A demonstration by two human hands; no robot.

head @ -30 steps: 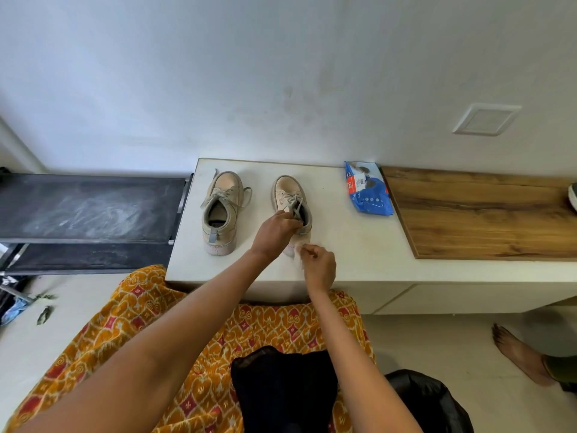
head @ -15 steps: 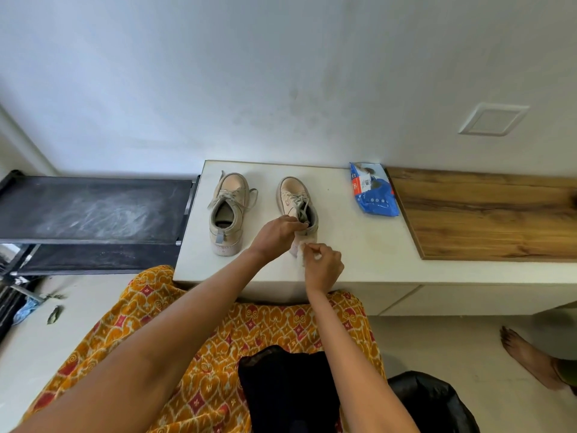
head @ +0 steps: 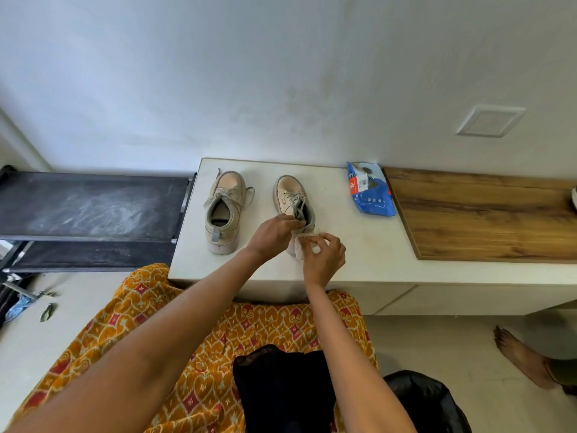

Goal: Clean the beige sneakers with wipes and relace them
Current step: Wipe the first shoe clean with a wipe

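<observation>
Two beige sneakers stand side by side on a white counter [head: 368,245], toes toward the wall. The left sneaker [head: 224,210] stands free with loose laces. My left hand [head: 274,234] grips the collar of the right sneaker [head: 290,195] near its heel. My right hand [head: 323,256] pinches a white wipe [head: 298,250] against that sneaker's heel. The heel itself is mostly hidden behind my hands. A blue pack of wipes [head: 370,193] lies to the right of the shoes.
A wooden board [head: 487,214] covers the counter's right part. A black shelf rack [head: 90,207] stands left of the counter. A black bag [head: 427,404] sits on the floor by my legs. Another person's bare foot [head: 521,354] rests at the lower right.
My right hand has lifted with the wipe from the counter's front up to the right sneaker's heel. My left hand kept its hold on the shoe's collar.
</observation>
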